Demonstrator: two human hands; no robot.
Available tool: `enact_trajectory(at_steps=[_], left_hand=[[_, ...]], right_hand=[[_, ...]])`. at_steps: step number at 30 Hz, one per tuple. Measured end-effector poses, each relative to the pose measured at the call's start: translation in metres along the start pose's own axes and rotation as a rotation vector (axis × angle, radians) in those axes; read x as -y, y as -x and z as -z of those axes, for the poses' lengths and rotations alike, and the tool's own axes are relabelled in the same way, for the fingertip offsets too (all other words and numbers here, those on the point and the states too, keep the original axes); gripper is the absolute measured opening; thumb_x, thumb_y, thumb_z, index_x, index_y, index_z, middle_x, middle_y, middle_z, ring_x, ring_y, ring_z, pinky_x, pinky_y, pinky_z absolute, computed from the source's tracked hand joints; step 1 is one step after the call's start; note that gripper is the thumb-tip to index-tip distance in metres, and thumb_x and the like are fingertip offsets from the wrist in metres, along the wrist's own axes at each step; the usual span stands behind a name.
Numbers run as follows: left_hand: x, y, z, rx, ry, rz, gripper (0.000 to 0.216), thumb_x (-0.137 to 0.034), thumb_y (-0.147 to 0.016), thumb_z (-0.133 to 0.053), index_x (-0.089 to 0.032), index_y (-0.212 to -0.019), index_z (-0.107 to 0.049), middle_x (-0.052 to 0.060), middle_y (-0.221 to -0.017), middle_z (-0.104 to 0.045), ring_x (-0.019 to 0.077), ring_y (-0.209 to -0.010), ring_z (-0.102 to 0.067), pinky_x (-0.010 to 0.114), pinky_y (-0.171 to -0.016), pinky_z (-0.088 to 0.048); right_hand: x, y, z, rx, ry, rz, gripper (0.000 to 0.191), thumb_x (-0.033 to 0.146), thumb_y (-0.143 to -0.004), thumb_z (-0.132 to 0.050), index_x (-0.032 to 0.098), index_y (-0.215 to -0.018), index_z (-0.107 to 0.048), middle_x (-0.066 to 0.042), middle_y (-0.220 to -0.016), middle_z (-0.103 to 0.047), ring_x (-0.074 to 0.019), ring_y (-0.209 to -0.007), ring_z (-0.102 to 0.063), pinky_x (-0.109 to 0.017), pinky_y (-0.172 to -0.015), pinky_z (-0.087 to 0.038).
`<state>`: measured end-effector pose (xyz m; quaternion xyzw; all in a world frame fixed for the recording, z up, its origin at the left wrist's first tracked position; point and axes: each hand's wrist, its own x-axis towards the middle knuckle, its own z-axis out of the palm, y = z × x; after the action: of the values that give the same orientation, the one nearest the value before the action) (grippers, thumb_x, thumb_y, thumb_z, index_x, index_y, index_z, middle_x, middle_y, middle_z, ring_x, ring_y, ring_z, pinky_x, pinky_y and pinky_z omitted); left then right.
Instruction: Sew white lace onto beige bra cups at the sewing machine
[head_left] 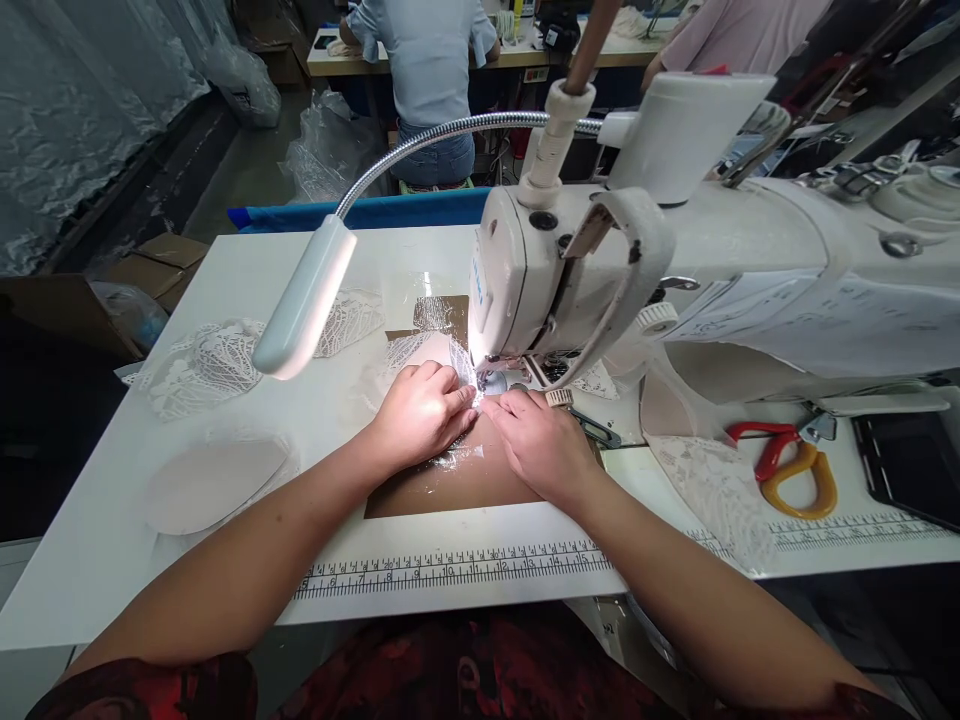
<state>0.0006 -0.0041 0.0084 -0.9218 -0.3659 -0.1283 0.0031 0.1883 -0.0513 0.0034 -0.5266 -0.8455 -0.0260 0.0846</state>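
Observation:
A piece of white lace fabric (409, 352) lies under the needle of a white sewing machine (501, 285), lit brightly there. My left hand (422, 415) is closed at the left of the presser foot, thumb and finger pinching the lace edge. From the right, my right hand (541, 440) has its fingers bent together, gripping the lace just in front of the foot. Both hands' fingertips nearly meet, and the lace between them is mostly hidden. Beneath them is a brown sheet (457, 490) with a shiny clear covering, taped to the table.
Lace pieces (217, 365) and a pale oval cup (217, 485) lie left. A lamp (304, 300) hangs over the table. Right are red-and-yellow-handled scissors (802, 475), more lace (709, 485) and a dark tray (911, 465). A printed ruler (442, 572) runs along the front edge. Two people sit beyond.

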Motion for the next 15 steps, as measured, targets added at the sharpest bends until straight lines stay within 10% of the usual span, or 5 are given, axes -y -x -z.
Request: enact_trajectory(at_steps=[15], left_hand=[[0.0012,0.0016,-0.0008,-0.018,0.01,-0.018,0.034,-0.039,-0.093,-0.045,-0.017,-0.103,-0.069,0.009,-0.086,-0.06,0.0226,-0.08,-0.05,0.036,-0.071,-0.039]], right_hand=[[0.0012,0.001,0.001,0.024,-0.059,0.001,0.033,0.011,-0.086,-0.045,0.017,-0.11,-0.066,-0.006,-0.094,-0.066,-0.0194,-0.081,-0.053,-0.032,-0.07,-0.033]])
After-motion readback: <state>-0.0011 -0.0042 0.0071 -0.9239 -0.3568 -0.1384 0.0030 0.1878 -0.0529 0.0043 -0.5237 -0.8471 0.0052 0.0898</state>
